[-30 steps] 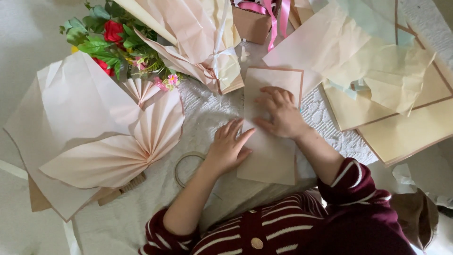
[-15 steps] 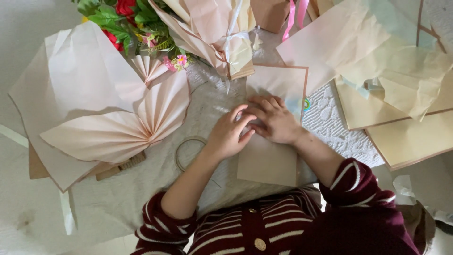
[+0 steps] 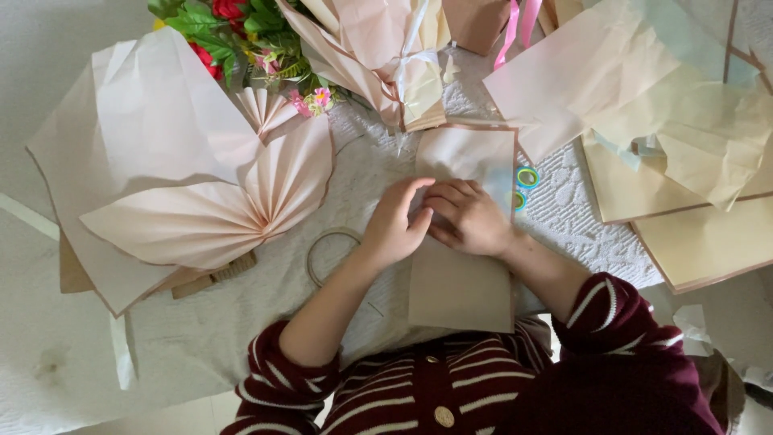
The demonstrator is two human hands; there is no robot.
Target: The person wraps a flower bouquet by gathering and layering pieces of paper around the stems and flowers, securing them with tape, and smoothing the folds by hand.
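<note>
Hands are meeting mid-sheet: left hand (image 3: 396, 225) and right hand (image 3: 467, 216) are pressing curled fingers onto the tan paper (image 3: 459, 282), pinning a crease; pleated fan (image 3: 217, 213) is lying at nine o'clock.

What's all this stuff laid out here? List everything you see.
folded paper sheet: one, beige, centre, under both hands
pleated paper fan: one, pale pink, left
flat paper sheets: several, cream and tan, right
flower bouquet: one, red and pink with green leaves, top
ribbon: one, pink, top
tape rolls: two, green-blue, beside the folded sheet
ring: one, pale, near left wrist
cloth: one, white, underneath
left hand: on folded sheet
right hand: on folded sheet
</note>
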